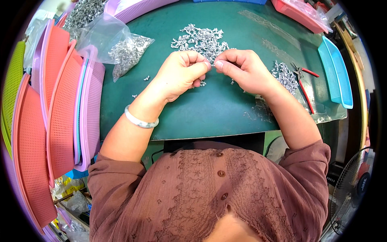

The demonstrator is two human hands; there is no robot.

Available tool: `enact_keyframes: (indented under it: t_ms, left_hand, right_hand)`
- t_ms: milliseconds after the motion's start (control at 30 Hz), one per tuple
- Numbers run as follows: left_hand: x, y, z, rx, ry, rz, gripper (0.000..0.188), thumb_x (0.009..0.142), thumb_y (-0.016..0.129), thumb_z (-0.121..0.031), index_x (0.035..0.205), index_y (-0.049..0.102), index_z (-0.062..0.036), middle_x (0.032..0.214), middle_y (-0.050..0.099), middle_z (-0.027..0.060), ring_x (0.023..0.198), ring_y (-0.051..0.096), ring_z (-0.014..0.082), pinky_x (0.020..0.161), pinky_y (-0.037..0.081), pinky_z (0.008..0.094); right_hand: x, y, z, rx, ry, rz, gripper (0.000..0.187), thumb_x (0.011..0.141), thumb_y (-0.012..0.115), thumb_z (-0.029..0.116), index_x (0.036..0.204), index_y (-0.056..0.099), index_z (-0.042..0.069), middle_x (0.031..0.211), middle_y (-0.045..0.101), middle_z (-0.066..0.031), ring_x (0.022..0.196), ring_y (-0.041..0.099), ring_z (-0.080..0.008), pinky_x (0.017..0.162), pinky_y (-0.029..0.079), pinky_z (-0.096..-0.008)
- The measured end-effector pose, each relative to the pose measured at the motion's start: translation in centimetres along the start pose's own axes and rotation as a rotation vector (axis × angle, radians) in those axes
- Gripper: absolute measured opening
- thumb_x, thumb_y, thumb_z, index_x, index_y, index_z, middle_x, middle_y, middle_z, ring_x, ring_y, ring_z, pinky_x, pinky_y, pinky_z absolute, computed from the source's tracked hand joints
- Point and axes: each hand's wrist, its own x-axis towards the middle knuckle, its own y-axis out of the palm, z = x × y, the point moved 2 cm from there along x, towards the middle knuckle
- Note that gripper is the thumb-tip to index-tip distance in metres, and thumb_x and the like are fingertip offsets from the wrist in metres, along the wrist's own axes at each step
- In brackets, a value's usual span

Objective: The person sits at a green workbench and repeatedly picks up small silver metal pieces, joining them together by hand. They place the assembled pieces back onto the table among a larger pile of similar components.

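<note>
My left hand (182,73) and my right hand (246,71) meet almost fingertip to fingertip over the green tabletop (193,115). Each pinches thumb against forefinger; whatever sits between the tips is too small to make out. Just beyond them spreads a heap of small silvery metal parts (205,38), partly covered by my fingers. A second pile of small silvery parts (285,76) lies beside my right forearm, with red-handled cutting pliers (305,90) to its right. A few loose parts (146,78) lie left of my left hand.
An opened clear plastic bag of silvery parts (131,52) rests at the far left. Stacked pink and purple perforated baskets (64,121) crowd the left edge. A turquoise basket (336,76) stands at right, a coral basket (300,16) behind. A fan (352,189) stands low right.
</note>
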Motion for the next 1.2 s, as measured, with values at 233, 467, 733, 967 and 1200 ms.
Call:
enact_keyframes:
  t_ms: [233, 467, 733, 967, 1200]
  left_hand:
    - [-0.1, 0.0, -0.2, -0.017, 0.008, 0.014, 0.009, 0.082, 0.061, -0.013, 0.085, 0.060, -0.0047, 0.067, 0.056, -0.0012, 0.052, 0.050, 0.0039, 0.043, 0.037, 0.0139]
    - [0.2, -0.6, 0.2, -0.158, -0.035, 0.105, 0.009, 0.083, 0.058, -0.012, 0.087, 0.060, -0.0039, 0.068, 0.057, 0.0009, 0.052, 0.051, 0.0052, 0.043, 0.038, 0.0147]
    - [0.2, -0.4, 0.2, -0.167, -0.051, 0.100, 0.009, 0.084, 0.058, -0.013, 0.085, 0.059, -0.0047, 0.068, 0.056, 0.0002, 0.054, 0.050, 0.0052, 0.044, 0.038, 0.0154]
    - [0.5, -1.3, -0.2, -0.378, -0.027, 0.110, 0.009, 0.083, 0.048, -0.009, 0.088, 0.053, -0.0034, 0.077, 0.056, 0.0052, 0.063, 0.052, 0.0114, 0.051, 0.043, 0.0200]
    - [1.0, -2.1, 0.2, -0.614, 0.004, 0.155, 0.017, 0.083, 0.045, -0.010, 0.093, 0.054, 0.0008, 0.082, 0.056, 0.0099, 0.068, 0.053, 0.0162, 0.056, 0.046, 0.0237]
  right_hand:
    - [0.1, 0.1, -0.4, 0.031, -0.016, -0.015, 0.016, 0.083, 0.059, 0.013, 0.088, 0.062, -0.002, 0.072, 0.059, -0.0027, 0.066, 0.049, -0.0063, 0.061, 0.044, -0.0234]
    - [-0.1, 0.2, 0.0, -0.021, -0.081, -0.079, 0.013, 0.082, 0.059, 0.010, 0.087, 0.062, -0.001, 0.074, 0.060, -0.0042, 0.068, 0.052, -0.0075, 0.062, 0.045, -0.0232]
    - [0.0, 0.3, -0.2, -0.050, -0.213, -0.087, 0.012, 0.081, 0.060, 0.007, 0.089, 0.061, -0.001, 0.081, 0.060, -0.0039, 0.073, 0.053, -0.0084, 0.067, 0.044, -0.0233]
    - [0.3, 0.9, -0.8, -0.454, -0.517, -0.030, 0.008, 0.074, 0.062, 0.007, 0.081, 0.060, 0.003, 0.076, 0.057, -0.0102, 0.073, 0.057, -0.0249, 0.066, 0.046, -0.0333]
    - [0.3, 2.6, -0.4, -0.595, -0.487, 0.012, 0.009, 0.071, 0.062, 0.012, 0.075, 0.061, 0.004, 0.074, 0.052, -0.0096, 0.076, 0.053, -0.0291, 0.069, 0.044, -0.0388]
